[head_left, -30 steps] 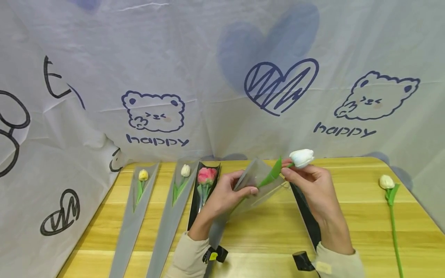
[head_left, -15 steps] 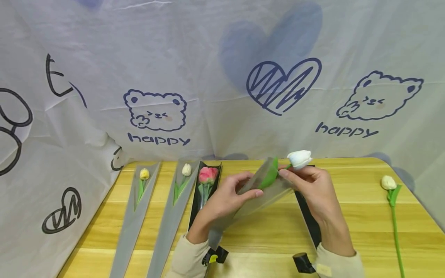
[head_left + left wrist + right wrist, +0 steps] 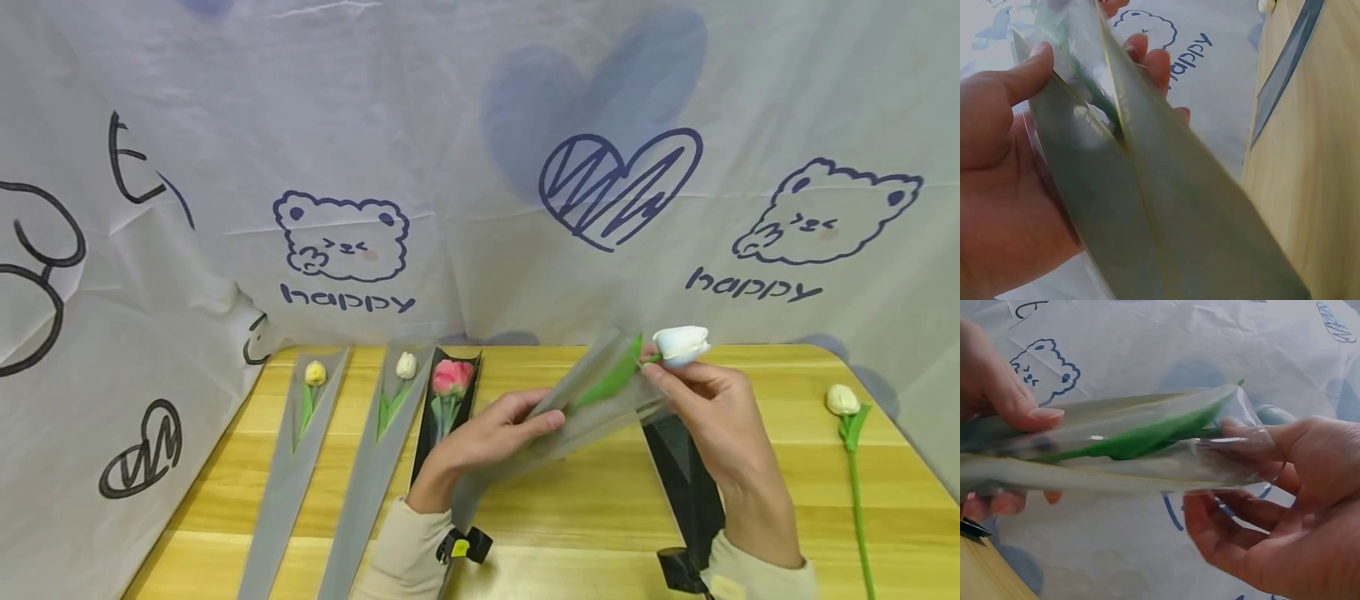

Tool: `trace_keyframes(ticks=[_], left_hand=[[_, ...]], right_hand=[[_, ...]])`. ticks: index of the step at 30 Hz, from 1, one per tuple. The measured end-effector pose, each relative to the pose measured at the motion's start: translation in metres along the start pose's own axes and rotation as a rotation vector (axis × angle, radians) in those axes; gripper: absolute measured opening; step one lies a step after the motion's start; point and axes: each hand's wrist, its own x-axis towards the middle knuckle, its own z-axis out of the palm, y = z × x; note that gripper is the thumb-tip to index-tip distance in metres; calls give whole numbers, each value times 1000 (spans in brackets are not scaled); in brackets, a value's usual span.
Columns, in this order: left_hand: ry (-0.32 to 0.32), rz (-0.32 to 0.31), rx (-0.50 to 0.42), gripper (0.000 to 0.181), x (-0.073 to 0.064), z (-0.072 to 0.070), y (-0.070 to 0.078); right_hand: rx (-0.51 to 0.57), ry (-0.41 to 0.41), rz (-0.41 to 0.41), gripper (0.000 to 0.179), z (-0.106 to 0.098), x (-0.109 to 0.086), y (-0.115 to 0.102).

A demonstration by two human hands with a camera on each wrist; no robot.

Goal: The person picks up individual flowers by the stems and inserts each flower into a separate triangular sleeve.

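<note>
My left hand grips a grey, clear-fronted flower sleeve, thumb on the front and fingers behind it. Inside the sleeve lies the stem of an artificial tulip, its green leaf showing through the clear film. The white, faintly blue tulip bloom sticks out past the sleeve's open end. Just below that bloom, my right hand pinches the stem between thumb and fingers, with the thumb tip within the clear mouth in the right wrist view. The sleeve is held tilted above the table.
On the wooden table, a sleeved yellow tulip, a sleeved white tulip and a pink flower in a black sleeve lie at left. Another black sleeve lies beneath my right forearm. A loose white tulip lies far right.
Both hands have shifted right with the sleeve and tulip. The sleeve's mouth has come closer to the bloom and now covers nearly all of the leaf.
</note>
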Motion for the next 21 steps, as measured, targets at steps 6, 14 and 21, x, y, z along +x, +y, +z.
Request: trace_keyframes(ticks=[6, 14, 21], left_hand=[[64, 2, 18, 17, 2, 6, 6], [96, 0, -71, 22, 3, 10, 8], [104, -23, -97, 27, 4, 10, 6]], right_hand=[[-158, -47, 26, 12, -1, -1, 0], [-327, -93, 66, 19, 10, -1, 1], [-366, -127, 86, 22, 10, 0, 1]])
